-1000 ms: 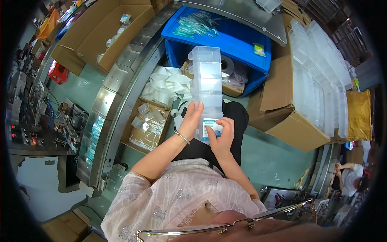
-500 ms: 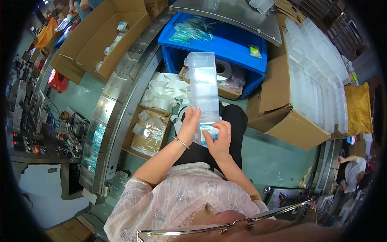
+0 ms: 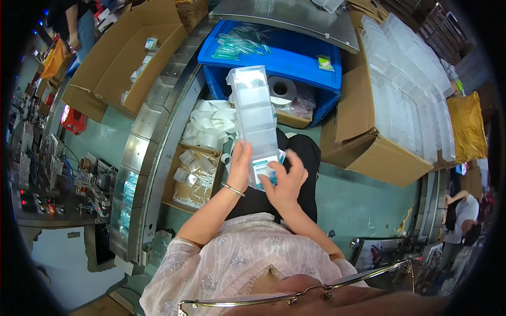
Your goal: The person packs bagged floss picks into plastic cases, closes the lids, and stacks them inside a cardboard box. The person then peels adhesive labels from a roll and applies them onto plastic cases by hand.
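Over the dark-trousered lap [image 3: 308,160], a clear compartment box [image 3: 256,117] with a white-and-teal label [image 3: 262,167]
The left hand's [image 3: 240,167] grip is clamped on the box along its left side, some fingers hidden; the right hand [image 3: 286,185] is at the near end, its thumb by the label and its curled fingers spread from the thumb near the right edge (whether that grip closes on anything, I cannot tell). The far end of the box angles slightly left, in front of a blue bin [image 3: 295,64] with teal packets [image 3: 237,44] on top. To the left, a small open carton [image 3: 182,191] holds clear containers [image 3: 183,175] and white strips [image 3: 201,185]; to the right, a large carton [image 3: 390,160] holds stacked clear plastic boxes [image 3: 403,118]
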The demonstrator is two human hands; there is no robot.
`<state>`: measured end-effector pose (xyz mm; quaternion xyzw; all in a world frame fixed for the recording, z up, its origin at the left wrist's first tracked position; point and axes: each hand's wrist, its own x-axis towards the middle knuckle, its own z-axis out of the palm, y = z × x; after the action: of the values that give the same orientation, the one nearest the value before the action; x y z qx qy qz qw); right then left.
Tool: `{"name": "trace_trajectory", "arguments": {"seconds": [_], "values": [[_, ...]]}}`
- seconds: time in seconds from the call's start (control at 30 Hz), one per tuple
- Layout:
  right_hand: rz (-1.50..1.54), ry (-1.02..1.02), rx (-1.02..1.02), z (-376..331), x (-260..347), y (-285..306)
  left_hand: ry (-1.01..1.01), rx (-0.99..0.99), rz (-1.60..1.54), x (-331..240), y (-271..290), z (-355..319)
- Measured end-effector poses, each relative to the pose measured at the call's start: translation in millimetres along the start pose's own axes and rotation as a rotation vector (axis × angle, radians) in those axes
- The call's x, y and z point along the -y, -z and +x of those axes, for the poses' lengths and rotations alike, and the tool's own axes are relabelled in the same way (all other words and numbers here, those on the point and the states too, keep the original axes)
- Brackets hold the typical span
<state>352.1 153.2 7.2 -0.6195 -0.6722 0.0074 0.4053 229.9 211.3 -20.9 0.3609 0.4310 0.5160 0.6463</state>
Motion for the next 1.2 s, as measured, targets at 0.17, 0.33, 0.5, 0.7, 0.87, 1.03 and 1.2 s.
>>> {"name": "trace_trajectory", "arguments": {"seconds": [0.17,0.33,0.5,0.7,0.87,1.03,1.2], "values": [[-0.043,0.145,0.117,-23,-21,3,-0.05,-0.021,-0.088,-11,9,5],[0.367,0.535,0.626,-47,-4,-7,-0.063,0.006,-0.219,-19,18,15],[0.213,0.408,0.565,-14,-38,-8,-0.003,-0.009,-0.288,-29,39,26],[0.071,0.336,0.429,70,-78,-47,0.124,0.097,-0.517,-41,60,44],[-0.003,0.434,0.886,96,-61,-57,0.064,-0.054,-0.707,47,97,71],[0.082,0.408,0.733,84,-103,-37,0.292,0.147,-0.933,64,32,80],[0.22,0.536,0.427,61,-91,-41,0.268,0.123,-0.911,63,50,77]]}}
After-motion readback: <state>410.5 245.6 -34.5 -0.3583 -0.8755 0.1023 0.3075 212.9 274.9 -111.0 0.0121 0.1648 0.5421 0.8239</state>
